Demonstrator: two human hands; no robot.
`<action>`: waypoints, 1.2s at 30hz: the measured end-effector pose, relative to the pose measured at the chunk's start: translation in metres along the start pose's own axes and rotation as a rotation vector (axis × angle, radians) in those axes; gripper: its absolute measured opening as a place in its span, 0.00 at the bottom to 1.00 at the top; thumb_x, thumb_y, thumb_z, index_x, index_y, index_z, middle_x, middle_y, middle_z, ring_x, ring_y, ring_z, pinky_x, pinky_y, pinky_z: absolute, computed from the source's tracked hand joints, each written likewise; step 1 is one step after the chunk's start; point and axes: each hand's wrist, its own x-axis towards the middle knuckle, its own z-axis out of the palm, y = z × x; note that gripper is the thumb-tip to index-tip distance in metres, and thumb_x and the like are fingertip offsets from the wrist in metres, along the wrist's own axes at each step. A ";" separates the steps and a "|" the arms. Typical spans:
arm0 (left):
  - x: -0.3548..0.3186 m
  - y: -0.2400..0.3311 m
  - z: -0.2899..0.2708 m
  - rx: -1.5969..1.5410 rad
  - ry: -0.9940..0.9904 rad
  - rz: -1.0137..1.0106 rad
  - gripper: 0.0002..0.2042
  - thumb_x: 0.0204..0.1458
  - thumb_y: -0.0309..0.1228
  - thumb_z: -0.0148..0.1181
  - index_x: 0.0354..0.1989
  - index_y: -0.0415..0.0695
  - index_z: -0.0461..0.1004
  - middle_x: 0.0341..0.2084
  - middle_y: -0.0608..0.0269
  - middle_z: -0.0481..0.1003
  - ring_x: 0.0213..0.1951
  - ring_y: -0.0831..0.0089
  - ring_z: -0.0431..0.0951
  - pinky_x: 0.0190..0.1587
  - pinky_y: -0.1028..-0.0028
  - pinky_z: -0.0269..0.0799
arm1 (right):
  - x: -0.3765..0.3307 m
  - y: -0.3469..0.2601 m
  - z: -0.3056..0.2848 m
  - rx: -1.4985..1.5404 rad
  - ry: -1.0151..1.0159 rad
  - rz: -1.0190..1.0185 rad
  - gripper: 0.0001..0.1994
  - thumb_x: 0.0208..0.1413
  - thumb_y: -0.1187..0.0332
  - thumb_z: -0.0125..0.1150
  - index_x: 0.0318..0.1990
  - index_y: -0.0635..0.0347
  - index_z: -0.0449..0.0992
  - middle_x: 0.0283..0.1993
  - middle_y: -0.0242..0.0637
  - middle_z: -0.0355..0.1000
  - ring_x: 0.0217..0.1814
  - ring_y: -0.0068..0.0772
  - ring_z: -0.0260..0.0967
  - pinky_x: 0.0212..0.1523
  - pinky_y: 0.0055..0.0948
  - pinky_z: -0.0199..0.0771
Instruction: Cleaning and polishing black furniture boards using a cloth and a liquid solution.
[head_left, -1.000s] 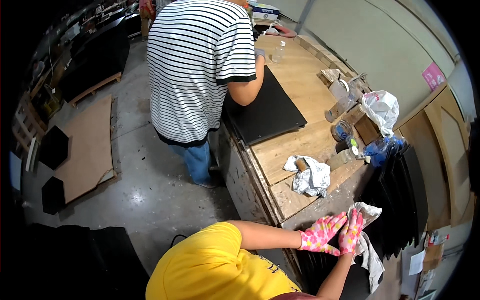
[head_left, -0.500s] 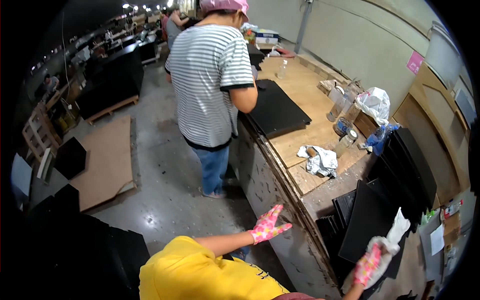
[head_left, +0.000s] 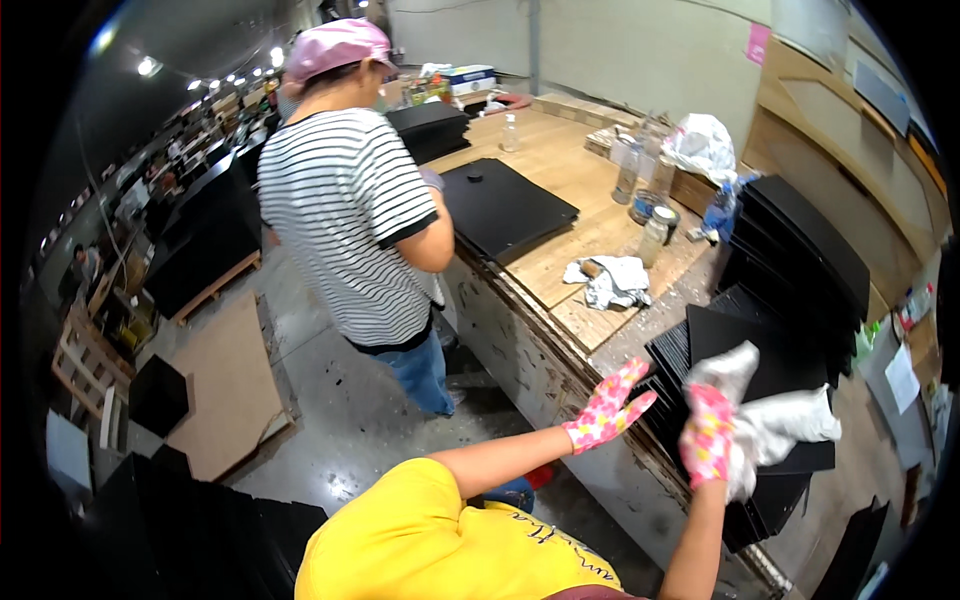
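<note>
My right hand (head_left: 708,440), in a pink patterned glove, is closed on a crumpled white cloth (head_left: 785,425) over the near end of the workbench. Beneath the cloth lies a pile of flat black panels (head_left: 775,350), stacked unevenly. My left hand (head_left: 608,408), gloved alike, has its fingers spread and holds nothing. It is over the bench's near edge, just left of the panels' corners; whether it touches them I cannot tell. More black panels (head_left: 800,245) lean in a slanting stack behind the pile.
Across the bench (head_left: 560,250) stand glass jars (head_left: 655,235), a crumpled stained rag (head_left: 610,282) and a white plastic bag (head_left: 703,145). A co-worker in a striped shirt (head_left: 345,220) stands at left, beside a large black panel (head_left: 505,208). Dark stacks (head_left: 200,530) fill the lower left.
My left hand has moved right, toward the panels. My right hand has swung left and up with the cloth, which now spreads across the pile. The view has shifted, and the co-worker appears further left.
</note>
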 end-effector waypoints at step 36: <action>0.016 0.082 0.032 -0.421 -0.261 -0.768 0.27 0.48 0.47 0.72 0.47 0.38 0.72 0.32 0.60 0.76 0.32 0.71 0.79 0.37 0.70 0.78 | -0.175 0.388 -0.143 0.010 -0.014 0.980 0.24 0.70 0.57 0.40 0.61 0.67 0.70 0.61 0.48 0.71 0.65 0.40 0.66 0.67 0.34 0.60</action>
